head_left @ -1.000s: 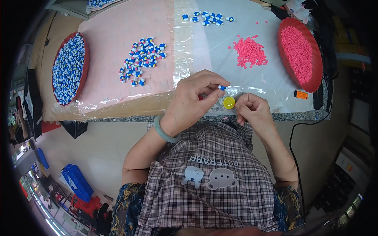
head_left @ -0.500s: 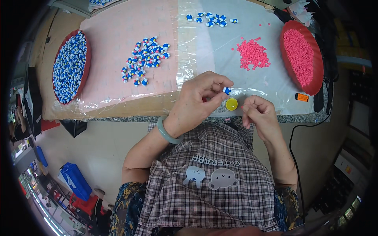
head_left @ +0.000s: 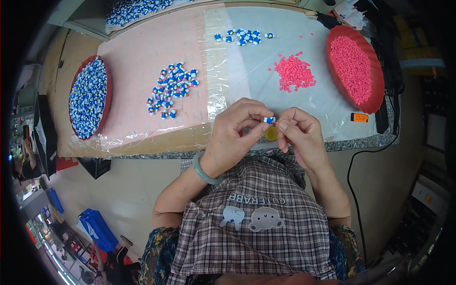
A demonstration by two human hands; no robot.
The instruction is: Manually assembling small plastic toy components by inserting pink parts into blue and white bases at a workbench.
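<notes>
I see the small blue-and-white plastic bead [head_left: 269,120] pinched between the fingers of the left hand [head_left: 235,135] and right hand [head_left: 300,135], just above the yellow round cap [head_left: 271,134] at the bench [head_left: 142,147] edge; I judge it light, rigid, slippery, best gripped by its sides.

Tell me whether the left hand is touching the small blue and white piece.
Touching. The head view shows the left hand pinching the small blue and white piece at its fingertips, no gap visible.

Speckled stone-edged worktable [head_left: 332,145]; pale floor [head_left: 128,190] below; blue crate [head_left: 97,229] lower left; black cable [head_left: 352,185] hanging.
</notes>
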